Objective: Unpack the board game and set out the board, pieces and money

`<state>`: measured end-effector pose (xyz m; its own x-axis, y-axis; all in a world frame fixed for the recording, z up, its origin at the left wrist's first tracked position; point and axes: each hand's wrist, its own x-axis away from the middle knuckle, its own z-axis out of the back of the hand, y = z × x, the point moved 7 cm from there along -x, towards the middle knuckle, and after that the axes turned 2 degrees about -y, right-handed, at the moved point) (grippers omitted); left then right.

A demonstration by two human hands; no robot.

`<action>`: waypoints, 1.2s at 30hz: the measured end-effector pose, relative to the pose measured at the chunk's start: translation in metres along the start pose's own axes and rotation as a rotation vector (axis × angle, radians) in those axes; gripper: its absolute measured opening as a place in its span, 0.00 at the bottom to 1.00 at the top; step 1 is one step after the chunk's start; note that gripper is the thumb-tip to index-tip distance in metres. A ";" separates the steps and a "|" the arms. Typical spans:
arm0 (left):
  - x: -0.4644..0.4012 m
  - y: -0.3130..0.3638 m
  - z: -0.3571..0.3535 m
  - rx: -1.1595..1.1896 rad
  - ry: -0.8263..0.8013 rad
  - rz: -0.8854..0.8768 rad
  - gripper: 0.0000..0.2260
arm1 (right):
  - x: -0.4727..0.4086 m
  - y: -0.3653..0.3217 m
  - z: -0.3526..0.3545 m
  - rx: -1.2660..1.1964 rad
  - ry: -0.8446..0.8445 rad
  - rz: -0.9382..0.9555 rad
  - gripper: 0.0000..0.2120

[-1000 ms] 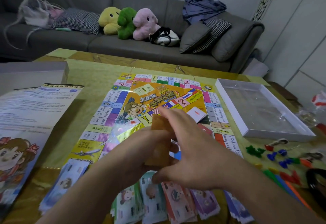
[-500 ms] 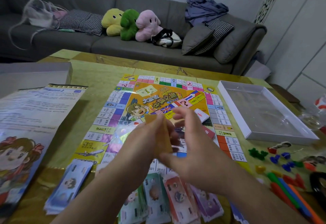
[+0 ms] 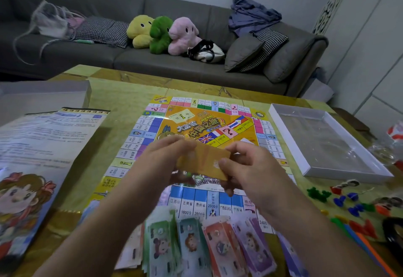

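Note:
The colourful game board (image 3: pixel 218 124) lies flat in the middle of the table. Above its near half, my left hand (image 3: pixel 159 163) and my right hand (image 3: pixel 250 167) together hold a stack of orange-yellow cards (image 3: pixel 202 163), each gripping one end. Play money (image 3: pixel 207 248) in green, teal, red and purple piles is fanned along the near edge below my forearms. Small plastic pieces (image 3: pixel 353 202) in green, blue, red and yellow are scattered at the right. A white card (image 3: pixel 247 141) on the board is partly hidden by my right hand.
An open white box tray (image 3: pixel 305 163) sits at the right of the board. The printed box lid or rule sheet (image 3: pixel 43 145) lies at the left, with a grey box half (image 3: pixel 43 95) behind it. A grey sofa (image 3: pixel 174 58) with plush toys stands beyond the table.
The card stack has turned from standing on end to lying roughly level between my hands. My left hand has shifted left and my right hand right, and the view has tilted down slightly.

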<state>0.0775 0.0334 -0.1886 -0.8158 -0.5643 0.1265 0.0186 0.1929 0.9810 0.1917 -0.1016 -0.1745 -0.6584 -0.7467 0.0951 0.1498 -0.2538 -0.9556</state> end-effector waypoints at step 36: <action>-0.046 -0.006 0.080 -0.229 0.339 0.091 0.05 | -0.298 0.010 -0.086 1.172 0.306 0.147 0.28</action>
<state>0.0685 0.1220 -0.2116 -0.5692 -0.7929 0.2176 0.2411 0.0921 0.9661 0.3258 0.1714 -0.2366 -0.7020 -0.6793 -0.2139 0.7080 -0.6982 -0.1065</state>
